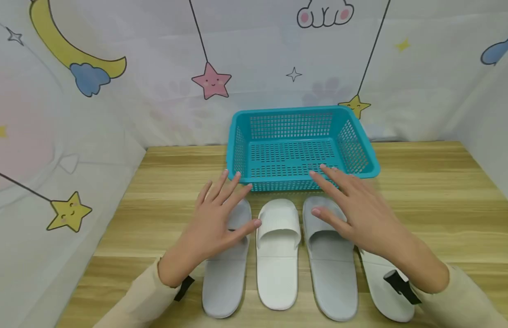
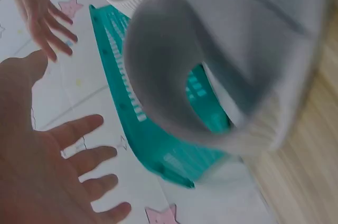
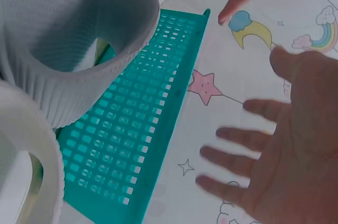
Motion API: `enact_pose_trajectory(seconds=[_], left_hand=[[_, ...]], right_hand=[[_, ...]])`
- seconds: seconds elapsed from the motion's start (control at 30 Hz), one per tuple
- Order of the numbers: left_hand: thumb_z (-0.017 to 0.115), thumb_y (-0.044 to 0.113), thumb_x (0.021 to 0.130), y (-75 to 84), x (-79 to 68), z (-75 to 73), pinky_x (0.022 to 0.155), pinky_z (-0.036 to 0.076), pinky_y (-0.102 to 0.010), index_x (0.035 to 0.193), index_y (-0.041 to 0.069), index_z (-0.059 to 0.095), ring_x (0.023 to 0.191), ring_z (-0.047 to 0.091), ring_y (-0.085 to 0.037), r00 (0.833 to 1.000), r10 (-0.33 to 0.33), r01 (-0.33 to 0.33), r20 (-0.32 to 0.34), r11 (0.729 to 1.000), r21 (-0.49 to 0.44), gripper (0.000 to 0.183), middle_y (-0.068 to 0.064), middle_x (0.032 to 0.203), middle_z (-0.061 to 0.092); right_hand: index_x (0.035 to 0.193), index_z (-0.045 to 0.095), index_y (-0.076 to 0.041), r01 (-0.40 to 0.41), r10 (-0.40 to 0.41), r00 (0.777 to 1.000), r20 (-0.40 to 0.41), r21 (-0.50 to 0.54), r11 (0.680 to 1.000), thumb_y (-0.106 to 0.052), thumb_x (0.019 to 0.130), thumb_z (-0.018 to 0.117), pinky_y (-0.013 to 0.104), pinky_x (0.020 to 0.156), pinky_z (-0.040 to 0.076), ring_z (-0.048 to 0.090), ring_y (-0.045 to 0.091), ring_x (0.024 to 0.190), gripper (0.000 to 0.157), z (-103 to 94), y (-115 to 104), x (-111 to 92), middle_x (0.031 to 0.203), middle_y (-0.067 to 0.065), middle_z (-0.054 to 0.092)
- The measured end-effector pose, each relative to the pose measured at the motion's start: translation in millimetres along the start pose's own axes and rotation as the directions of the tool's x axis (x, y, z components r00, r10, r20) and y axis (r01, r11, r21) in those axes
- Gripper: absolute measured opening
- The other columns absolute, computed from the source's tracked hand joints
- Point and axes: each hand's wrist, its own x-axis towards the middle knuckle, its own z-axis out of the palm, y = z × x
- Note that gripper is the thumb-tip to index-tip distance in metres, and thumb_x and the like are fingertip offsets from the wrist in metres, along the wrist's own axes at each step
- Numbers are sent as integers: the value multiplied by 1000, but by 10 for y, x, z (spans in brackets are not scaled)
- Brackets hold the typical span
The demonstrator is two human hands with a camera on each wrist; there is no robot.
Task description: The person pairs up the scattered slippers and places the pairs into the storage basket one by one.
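Several slippers lie in a row on the table, toes toward the basket. My left hand (image 1: 210,223) hovers with spread fingers over the left grey slipper (image 1: 224,287), covering part of its strap. Beside that one is a white slipper (image 1: 277,278), lying between the two hands. My right hand (image 1: 362,214), also spread and holding nothing, is above the right grey slipper (image 1: 333,282) and hides part of a second white slipper (image 1: 391,291). In the left wrist view a grey slipper (image 2: 163,71) looms large beside the straight fingers (image 2: 92,159).
A blue-green plastic basket (image 1: 303,180) with perforated walls stands behind the slippers, against the back cloth. The wood-grain table (image 1: 434,196) extends to both sides. Patterned white cloth (image 1: 262,45) hangs at the back and left. Dark straps circle both wrists.
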Motion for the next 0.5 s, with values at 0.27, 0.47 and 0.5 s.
enact_pose_trajectory(seconds=[0.27, 0.47, 0.5], left_hand=[[57, 61, 89, -211, -178, -100, 118, 12, -50, 145, 29, 48, 149, 17, -25, 993, 119, -120, -20, 993, -10, 65, 4, 157, 33], [57, 57, 91, -261, -262, -104, 116, 19, -51, 144, 32, 49, 149, 20, -26, 980, 188, -185, 61, 982, -37, 59, 7, 156, 34], [58, 56, 92, -273, -270, -97, 116, 20, -51, 144, 32, 48, 148, 21, -25, 977, 201, -198, 71, 979, -53, 58, 6, 155, 36]], right_hand=[[155, 25, -31, 206, -214, 972, 98, 88, 975, -44, 97, 56, 50, 111, 31, 33, 22, 143, 67, 93, 1, -39, 160, -4, 24], [153, 31, -31, 245, -256, 961, 107, 107, 964, -29, 95, 63, 49, 111, 34, 37, 23, 141, 67, 170, -51, -36, 158, -3, 30], [153, 31, -31, 246, -258, 960, 110, 109, 963, -26, 94, 64, 49, 111, 34, 37, 24, 141, 67, 179, -61, -36, 158, -2, 31]])
